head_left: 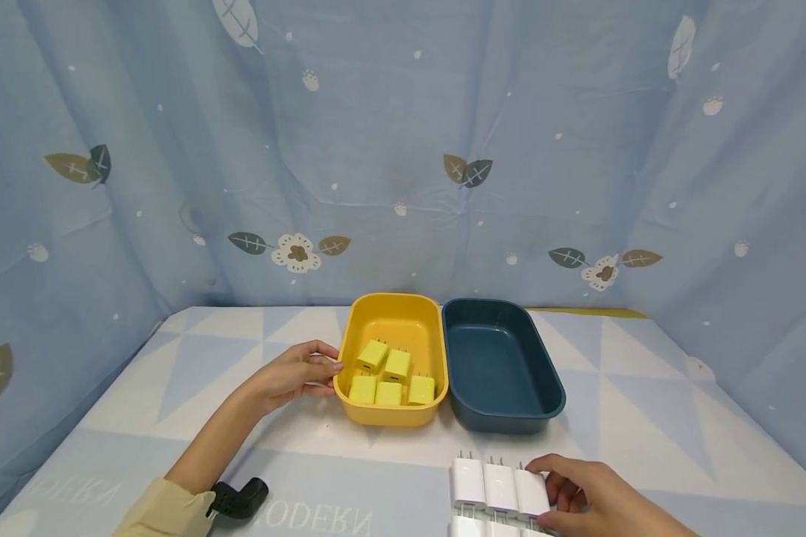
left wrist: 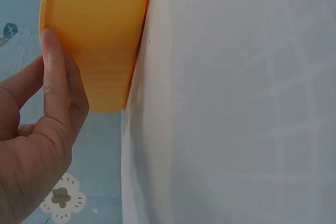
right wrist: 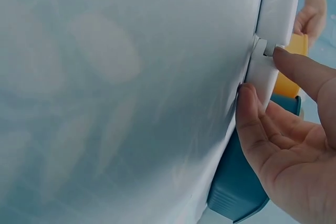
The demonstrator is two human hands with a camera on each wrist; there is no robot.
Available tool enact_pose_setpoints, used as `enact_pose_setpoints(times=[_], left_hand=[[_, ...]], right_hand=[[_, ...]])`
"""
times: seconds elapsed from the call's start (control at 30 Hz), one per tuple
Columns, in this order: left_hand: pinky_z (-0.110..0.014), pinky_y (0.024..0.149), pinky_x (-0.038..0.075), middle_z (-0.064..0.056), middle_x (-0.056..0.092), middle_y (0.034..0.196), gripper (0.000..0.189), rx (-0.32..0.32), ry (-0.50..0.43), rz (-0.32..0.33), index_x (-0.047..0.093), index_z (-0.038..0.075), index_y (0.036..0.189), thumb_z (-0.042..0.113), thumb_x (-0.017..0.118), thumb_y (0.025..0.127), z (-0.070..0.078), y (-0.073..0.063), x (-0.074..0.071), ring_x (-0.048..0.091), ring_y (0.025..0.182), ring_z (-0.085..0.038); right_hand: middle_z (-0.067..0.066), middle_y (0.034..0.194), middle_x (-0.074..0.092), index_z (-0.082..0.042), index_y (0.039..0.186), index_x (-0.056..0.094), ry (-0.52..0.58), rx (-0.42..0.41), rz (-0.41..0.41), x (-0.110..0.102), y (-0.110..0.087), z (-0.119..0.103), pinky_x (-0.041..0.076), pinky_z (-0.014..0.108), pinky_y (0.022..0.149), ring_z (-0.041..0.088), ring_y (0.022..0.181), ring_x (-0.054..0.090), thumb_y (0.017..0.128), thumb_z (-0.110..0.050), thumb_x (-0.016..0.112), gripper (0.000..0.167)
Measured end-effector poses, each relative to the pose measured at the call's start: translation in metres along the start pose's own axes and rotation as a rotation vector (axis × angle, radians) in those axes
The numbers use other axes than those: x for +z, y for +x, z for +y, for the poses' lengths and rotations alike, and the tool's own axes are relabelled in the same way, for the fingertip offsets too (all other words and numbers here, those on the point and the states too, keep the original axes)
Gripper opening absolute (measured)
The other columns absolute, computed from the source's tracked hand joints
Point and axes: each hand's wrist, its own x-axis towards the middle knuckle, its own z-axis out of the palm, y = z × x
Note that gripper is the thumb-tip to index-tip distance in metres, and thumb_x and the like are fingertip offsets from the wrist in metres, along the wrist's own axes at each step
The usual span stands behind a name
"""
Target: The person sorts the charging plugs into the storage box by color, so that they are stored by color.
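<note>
My left hand (head_left: 302, 373) holds the left rim of a yellow bin (head_left: 392, 415), its fingertips at the edge and outer wall. Inside that bin several yellow charger plugs (head_left: 397, 365) lie gathered toward the near end, prongs pointing away. On the table at the lower right, white charger plugs stand in rows, prongs facing the bins. The right hand (head_left: 587, 492) grips the rightmost white charger plug (head_left: 531, 492) of the far row, its thumb and fingers at opposite ends. In the right wrist view that same white charger plug (right wrist: 261, 74) sits between the fingertips.
A dark blue bin (head_left: 499, 358) with nothing in it stands against the yellow bin's right side. More white charger plugs (head_left: 467, 526) form a nearer row, cut off by the frame. A black device (head_left: 240, 498) shows by the left sleeve. A patterned curtain (head_left: 403, 149) hangs behind the table.
</note>
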Motion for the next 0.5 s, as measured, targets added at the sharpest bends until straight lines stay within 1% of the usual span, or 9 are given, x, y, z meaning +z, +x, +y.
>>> enact_pose_setpoints(times=[0.1, 0.27, 0.43, 0.5], left_hand=[[-0.032, 0.077, 0.060, -0.015, 0.061, 0.098, 0.038, -0.001, 0.000, -0.001, 0.041, -0.006, 0.124, 0.009, 0.064, 0.097, 0.0001, -0.0007, -0.0005, 0.065, 0.081, -0.020], [-0.031, 0.077, 0.060, -0.013, 0.060, 0.095, 0.037, 0.002, -0.010, -0.009, 0.042, -0.005, 0.123, 0.008, 0.064, 0.097, 0.0008, -0.0018, -0.0010, 0.065, 0.081, -0.020], [-0.031, 0.077, 0.060, -0.012, 0.061, 0.095, 0.036, 0.002, -0.018, -0.010, 0.042, -0.005, 0.122, 0.007, 0.064, 0.097, 0.0011, -0.0022, -0.0005, 0.064, 0.081, -0.020], [-0.031, 0.077, 0.060, -0.012, 0.061, 0.095, 0.035, 0.002, -0.020, -0.010, 0.043, -0.005, 0.122, 0.007, 0.064, 0.097, 0.0009, -0.0019, -0.0003, 0.064, 0.081, -0.020]], right_hand=[[0.002, 0.085, 0.057, -0.003, 0.129, 0.058, 0.019, 0.007, 0.005, 0.0010, -0.0004, 0.0013, 0.050, 0.021, 0.060, 0.012, 0.070, 0.054, 0.086, -0.027, 0.079, 0.053], [0.003, 0.086, 0.057, -0.004, 0.128, 0.058, 0.019, 0.000, 0.017, 0.0017, -0.0018, 0.0027, 0.050, 0.022, 0.060, 0.013, 0.071, 0.054, 0.086, -0.027, 0.079, 0.053], [0.001, 0.086, 0.058, -0.003, 0.127, 0.058, -0.012, -0.001, 0.029, -0.0001, -0.0025, 0.0012, 0.050, 0.022, 0.059, 0.011, 0.070, 0.054, 0.086, -0.028, 0.078, 0.052], [0.000, 0.085, 0.057, -0.002, 0.128, 0.058, -0.040, -0.018, 0.039, -0.0022, -0.0031, 0.0003, 0.051, 0.022, 0.060, 0.010, 0.069, 0.054, 0.086, -0.027, 0.078, 0.052]])
